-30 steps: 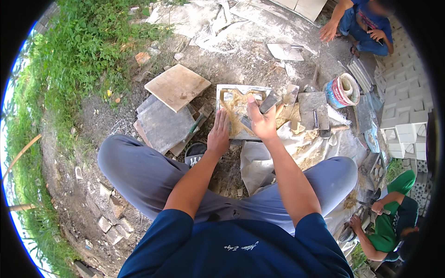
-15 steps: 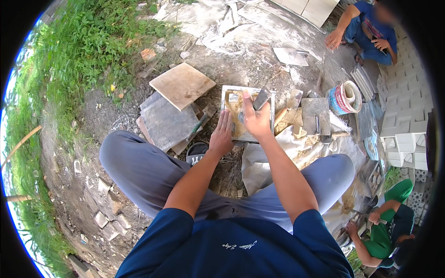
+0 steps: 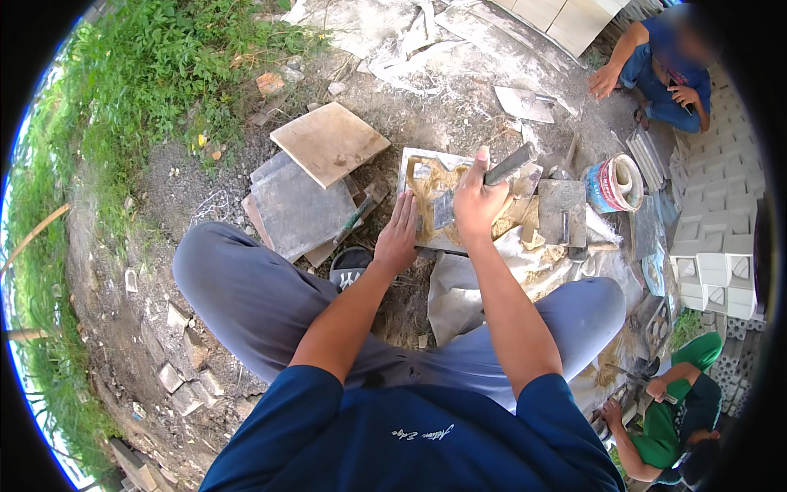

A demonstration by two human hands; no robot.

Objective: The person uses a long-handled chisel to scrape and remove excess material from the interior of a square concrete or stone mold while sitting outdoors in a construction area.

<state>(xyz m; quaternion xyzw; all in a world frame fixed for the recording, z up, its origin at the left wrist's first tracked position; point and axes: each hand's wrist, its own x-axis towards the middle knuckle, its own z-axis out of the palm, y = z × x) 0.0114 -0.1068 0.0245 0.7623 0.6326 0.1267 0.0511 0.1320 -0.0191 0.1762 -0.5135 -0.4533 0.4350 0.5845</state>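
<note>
A shallow square mould with a pale rim (image 3: 407, 166) lies in front of me, with damp tan sand-like material (image 3: 423, 190) spread unevenly inside. A smooth grey patch shows in the middle of that material. My left hand (image 3: 398, 239) lies flat along the mould's left edge, fingers straight and together, gripping nothing. My right hand (image 3: 479, 207) is closed round a grey, flat, bar-shaped tool (image 3: 510, 164) over the mould's right side. The tool tilts up to the right, and the fingers hide its lower part.
Flat slabs (image 3: 330, 146) are stacked to the left, beside a green-handled tool (image 3: 352, 220). To the right are a trowel board (image 3: 562, 211), a bucket (image 3: 611, 185) and a pale sheet (image 3: 456, 291). One co-worker (image 3: 674, 74) squats far right; another (image 3: 676, 402) works near right.
My right hand has shifted right and slightly towards me with the grey tool, uncovering more of the mould's middle. The left hand stays at the left edge. The view has shifted slightly.
</note>
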